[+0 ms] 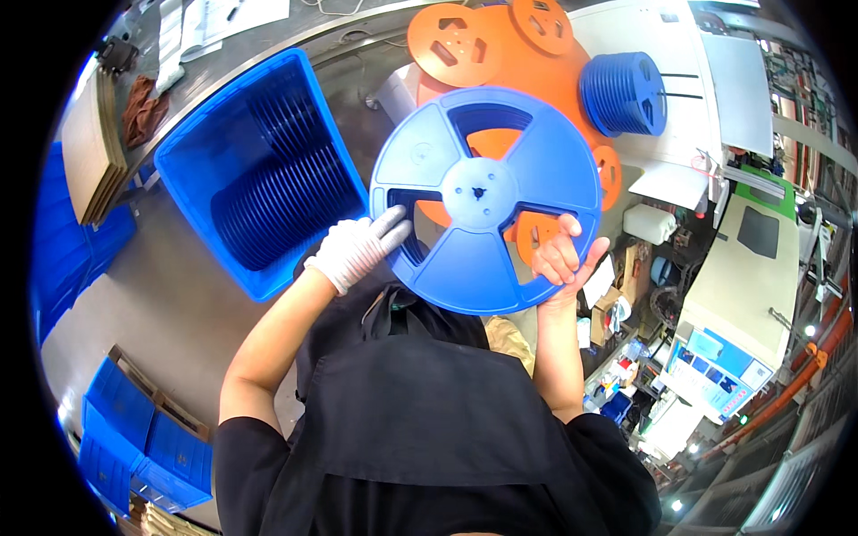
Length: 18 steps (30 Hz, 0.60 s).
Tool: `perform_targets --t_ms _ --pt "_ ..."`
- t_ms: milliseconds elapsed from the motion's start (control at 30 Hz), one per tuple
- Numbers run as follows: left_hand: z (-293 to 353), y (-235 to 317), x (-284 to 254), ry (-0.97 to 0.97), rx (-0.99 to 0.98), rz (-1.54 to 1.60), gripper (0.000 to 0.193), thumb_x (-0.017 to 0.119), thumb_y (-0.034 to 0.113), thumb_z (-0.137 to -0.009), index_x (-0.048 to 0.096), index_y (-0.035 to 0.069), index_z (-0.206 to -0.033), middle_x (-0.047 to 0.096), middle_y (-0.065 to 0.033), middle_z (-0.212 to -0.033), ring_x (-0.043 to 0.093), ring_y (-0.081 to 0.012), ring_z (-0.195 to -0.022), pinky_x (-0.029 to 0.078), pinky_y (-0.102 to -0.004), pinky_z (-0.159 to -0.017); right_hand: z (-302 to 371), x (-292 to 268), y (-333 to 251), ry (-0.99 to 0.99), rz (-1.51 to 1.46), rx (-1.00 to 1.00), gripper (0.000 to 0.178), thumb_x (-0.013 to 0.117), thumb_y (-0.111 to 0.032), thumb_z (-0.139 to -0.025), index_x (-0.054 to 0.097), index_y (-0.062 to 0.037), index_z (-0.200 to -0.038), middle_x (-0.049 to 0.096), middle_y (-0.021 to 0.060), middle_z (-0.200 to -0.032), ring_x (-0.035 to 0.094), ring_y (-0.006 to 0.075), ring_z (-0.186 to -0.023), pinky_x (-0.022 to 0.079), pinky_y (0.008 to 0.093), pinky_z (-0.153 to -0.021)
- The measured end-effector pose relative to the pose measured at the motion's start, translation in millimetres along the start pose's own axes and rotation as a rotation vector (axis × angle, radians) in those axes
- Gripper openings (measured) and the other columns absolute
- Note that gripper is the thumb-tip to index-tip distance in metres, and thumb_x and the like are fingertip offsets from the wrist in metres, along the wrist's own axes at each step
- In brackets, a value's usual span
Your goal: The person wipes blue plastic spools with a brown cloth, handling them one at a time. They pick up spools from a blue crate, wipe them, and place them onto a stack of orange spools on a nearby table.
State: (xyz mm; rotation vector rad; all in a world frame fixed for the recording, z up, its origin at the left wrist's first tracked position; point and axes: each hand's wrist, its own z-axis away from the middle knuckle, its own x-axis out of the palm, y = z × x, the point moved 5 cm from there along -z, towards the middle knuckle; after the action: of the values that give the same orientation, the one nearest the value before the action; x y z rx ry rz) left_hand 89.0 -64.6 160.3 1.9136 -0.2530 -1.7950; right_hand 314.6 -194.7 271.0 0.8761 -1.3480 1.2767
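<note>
Apron (429, 420) lay nearest; gloved left hand (353, 250) and bare right hand (563, 259) pinched reel (485, 198) by its rims, liable to slip.

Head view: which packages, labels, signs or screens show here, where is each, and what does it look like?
Printed blue panel: lower right, slanted rectangle, blue and white with small coloured patches.
White papers: top left on the metal bench, flat sheets with dark print.
Cardboard box: right of the right hand, small, brown, open.
White container: right of the blue reel, rounded block.

A blue crate (192, 152) of stacked blue reels (281, 192) stands beside orange reels (483, 40) on the table.
</note>
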Motion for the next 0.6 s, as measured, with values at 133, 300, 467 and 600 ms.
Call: perform_targets --t_ms 133,300,467,600 --pt "7 1 -15 0.036 0.027 -0.06 0.032 0.054 0.011 -0.08 0.058 0.015 -0.112 0.054 -0.0082 -0.128 0.064 -0.0237 -0.07 0.056 -0.035 -0.056 -3 -3 -7 -0.008 0.085 0.059 0.06 0.062 -0.05 -0.088 0.044 -0.0015 -0.119 0.042 -0.0018 -0.058 0.042 0.0071 -0.044 0.035 0.0222 -0.041" --pt "19 -7 -27 0.114 -0.028 0.122 0.032 0.058 0.006 -0.079 0.058 0.009 -0.111 0.059 -0.0135 -0.124 0.067 -0.0268 -0.081 0.056 -0.0365 -0.069 -13 4 -20 0.205 0.598 0.036 0.073 0.054 -0.06 -0.088 0.045 0.0028 -0.125 0.062 0.0136 -0.083 0.064 0.0239 -0.07 0.054 0.0344 -0.06" --pt "55 -27 6 0.209 -0.401 1.804 0.024 0.064 0.012 -0.087 0.057 0.003 -0.109 0.064 -0.0134 -0.111 0.06 -0.0231 -0.106 0.046 -0.0374 -0.095 -12 -15 -23 0.467 0.853 0.174 0.057 0.055 -0.048 -0.091 0.051 0.0038 -0.115 0.066 0.0183 -0.088 0.067 0.0227 -0.07 0.055 0.0321 -0.062" --pt "82 -29 16 0.228 -0.6 2.2 0.035 0.073 0.02 -0.081 0.056 0.003 -0.107 0.064 -0.0161 -0.108 0.06 -0.0262 -0.104 0.048 -0.0402 -0.094 -2 -20 -11 0.723 1.033 0.242 0.038 0.06 -0.035 -0.091 0.055 -0.0006 -0.106 0.066 0.0148 -0.084 0.065 0.0191 -0.065 0.054 0.031 -0.06"
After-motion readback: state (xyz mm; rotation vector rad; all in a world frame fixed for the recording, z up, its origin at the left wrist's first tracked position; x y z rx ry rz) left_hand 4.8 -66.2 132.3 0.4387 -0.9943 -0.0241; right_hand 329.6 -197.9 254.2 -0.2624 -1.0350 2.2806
